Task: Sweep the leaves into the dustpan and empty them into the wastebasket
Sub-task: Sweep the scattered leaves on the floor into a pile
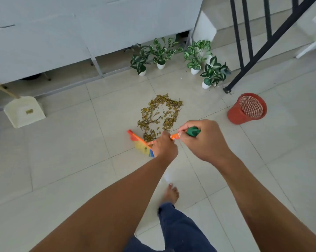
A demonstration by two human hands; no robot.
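Both left hand [164, 145] and right hand [204, 139] clamp fingers on the broom [175, 136]; leaves [160, 113] lie outside the wastebasket [237, 117].

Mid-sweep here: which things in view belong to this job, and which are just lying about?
For the job: broom, gripped by left hand and right hand; leaves piled on the floor; dustpan; wastebasket.
Just about: potted plants; black railing; white cabinet.

The broom head [141, 146] is blurred; the broom handle [175, 136] is mostly hidden inside the left hand [164, 147] and right hand [206, 140] (short stretches show). The dustpan pole [3, 89] leaves the left edge.
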